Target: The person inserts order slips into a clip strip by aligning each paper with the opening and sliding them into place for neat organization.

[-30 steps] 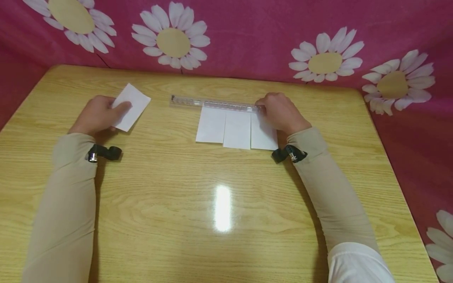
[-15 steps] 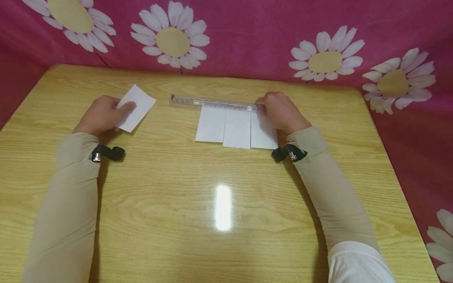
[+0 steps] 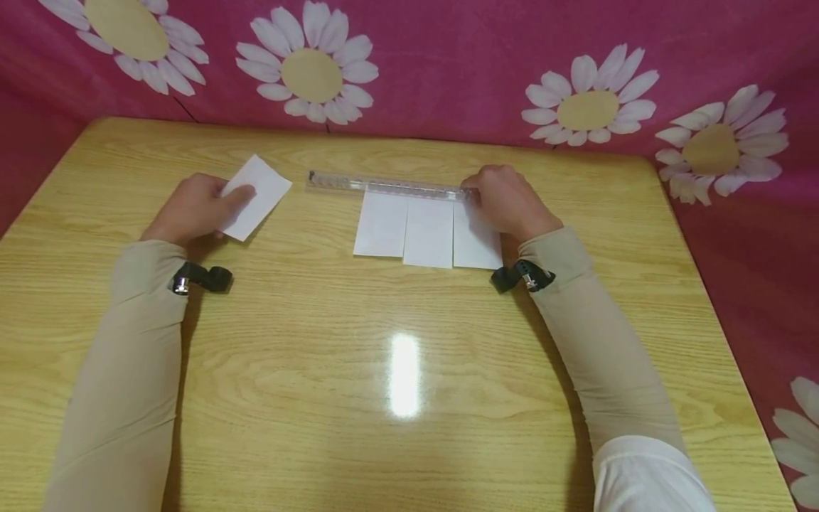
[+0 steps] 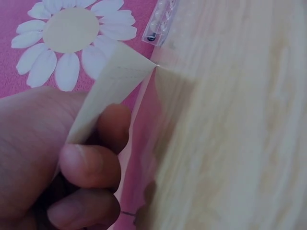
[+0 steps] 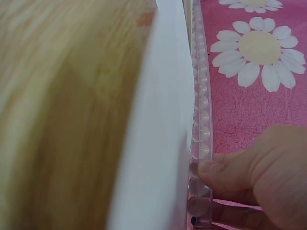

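My left hand (image 3: 195, 208) pinches a white paper slip (image 3: 261, 193) between thumb and fingers, left of the rail and tilted. In the left wrist view, the slip (image 4: 112, 76) is seen nearly edge-on, with curled fingers behind it. A clear plastic ticket rail (image 3: 339, 182) with a row of round clear marbles inside lies across the back of the table. Three white slips (image 3: 427, 233) sit side by side with their top edges at the rail. My right hand (image 3: 512, 203) grips the rail's right end; the right wrist view shows its thumb on the rail (image 5: 202, 120).
The wooden table (image 3: 288, 355) carries a bright light reflection near its middle. Behind it hangs a pink cloth (image 3: 448, 64) printed with white daisies. A black strap device (image 3: 203, 277) is on the left wrist, another (image 3: 525, 277) on the right.
My left hand has slid rightward with its paper slip, bringing the slip closer to the rail's left end. My right hand, the rail and the three slips stay in place.
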Demonstrator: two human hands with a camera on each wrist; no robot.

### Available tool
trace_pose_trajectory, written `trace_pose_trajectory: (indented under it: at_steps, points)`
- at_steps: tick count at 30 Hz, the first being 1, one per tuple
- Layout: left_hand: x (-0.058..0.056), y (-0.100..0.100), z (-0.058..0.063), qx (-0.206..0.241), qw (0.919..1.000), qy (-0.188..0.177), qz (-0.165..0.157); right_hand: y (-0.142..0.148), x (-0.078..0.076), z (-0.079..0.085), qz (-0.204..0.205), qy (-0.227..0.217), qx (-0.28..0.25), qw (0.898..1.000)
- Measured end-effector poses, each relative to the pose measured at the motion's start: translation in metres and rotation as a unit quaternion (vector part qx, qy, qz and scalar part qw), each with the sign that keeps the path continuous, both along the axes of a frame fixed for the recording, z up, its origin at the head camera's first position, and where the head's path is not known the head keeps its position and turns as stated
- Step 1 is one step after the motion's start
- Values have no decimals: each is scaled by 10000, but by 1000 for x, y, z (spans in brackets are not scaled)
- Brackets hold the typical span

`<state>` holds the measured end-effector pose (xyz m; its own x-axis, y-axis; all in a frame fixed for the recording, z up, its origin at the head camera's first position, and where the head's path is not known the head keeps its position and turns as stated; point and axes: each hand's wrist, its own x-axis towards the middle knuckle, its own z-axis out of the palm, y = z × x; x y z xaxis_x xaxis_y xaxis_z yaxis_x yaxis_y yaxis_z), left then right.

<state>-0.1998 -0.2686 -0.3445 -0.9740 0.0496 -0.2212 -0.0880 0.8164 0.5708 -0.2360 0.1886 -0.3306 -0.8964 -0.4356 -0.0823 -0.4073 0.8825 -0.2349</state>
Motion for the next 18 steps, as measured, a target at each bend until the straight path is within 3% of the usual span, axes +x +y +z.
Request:
trace_pose_trajectory:
  at_steps: [18]
  points:
    - [-1, 13, 0, 72, 9999, 18, -124, 1, -1, -1, 4, -19, -72, 10000]
